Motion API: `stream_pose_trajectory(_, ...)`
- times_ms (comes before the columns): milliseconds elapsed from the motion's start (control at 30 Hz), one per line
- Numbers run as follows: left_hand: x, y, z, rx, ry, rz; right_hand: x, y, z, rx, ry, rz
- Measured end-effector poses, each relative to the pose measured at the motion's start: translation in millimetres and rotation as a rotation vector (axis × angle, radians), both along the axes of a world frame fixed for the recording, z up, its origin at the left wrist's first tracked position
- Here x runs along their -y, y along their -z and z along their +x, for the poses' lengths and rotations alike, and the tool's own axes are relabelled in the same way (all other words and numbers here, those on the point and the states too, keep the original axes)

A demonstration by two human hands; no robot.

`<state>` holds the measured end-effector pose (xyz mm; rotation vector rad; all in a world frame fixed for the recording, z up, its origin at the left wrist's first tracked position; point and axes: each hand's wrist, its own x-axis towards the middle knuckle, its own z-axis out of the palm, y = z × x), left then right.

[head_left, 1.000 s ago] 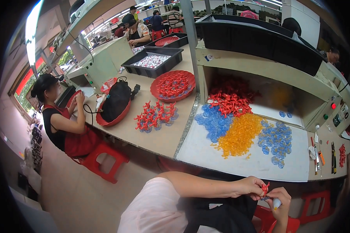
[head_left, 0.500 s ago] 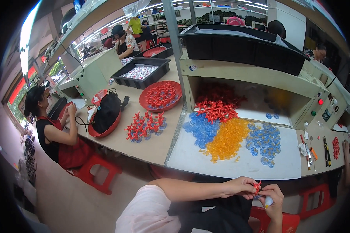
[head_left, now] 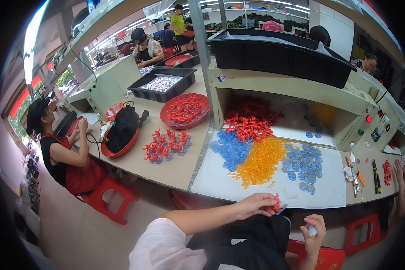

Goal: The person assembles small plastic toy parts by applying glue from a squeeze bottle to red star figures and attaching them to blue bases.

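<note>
L hand (head_left: 258, 204): thumb + fingers clamped on red figure (head_left: 276, 205), which sits at the fingertips' R side; long axis approx. upright, blue disc (head_left: 281, 210) at its foot; exact tilt hard to tell, too small. R hand (head_left: 314, 228), farther off to the R, apart from fig.: fingers curled round white bottle (head_left: 312, 231), tip down. Count: 1 fig. held, 1 btl. Beyond, w/ pcs. too many to count: 1 red pile (head_left: 249, 127), 1 yellow pile (head_left: 260, 161), 2 blue piles (head_left: 303, 164); 2 loose discs (head_left: 317, 135) in booth (head_left: 297, 83).

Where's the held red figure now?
In the head view, below and right of centre: the red figure is in the left hand, near the white sheet, left of the right hand.
</note>
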<state>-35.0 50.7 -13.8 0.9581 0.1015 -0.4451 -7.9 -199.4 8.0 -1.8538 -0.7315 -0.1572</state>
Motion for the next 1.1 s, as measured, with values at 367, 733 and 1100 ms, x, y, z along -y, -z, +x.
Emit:
stream_pose_trajectory(367, -156, -4, -39, 0.363, -0.758, 0.847, 22, 44, -13, -0.209, 0.209, 0.146)
stream_pose_trajectory(733, -228, -10, -97, -0.010, -0.726, 2.022, 40, 56, -24, -0.267, 0.289, 0.096)
stream_pose_trajectory(1100, -228, -22, -88, 0.322, -0.962, 2.149, 22, 43, -9, -0.252, 0.243, 0.044)
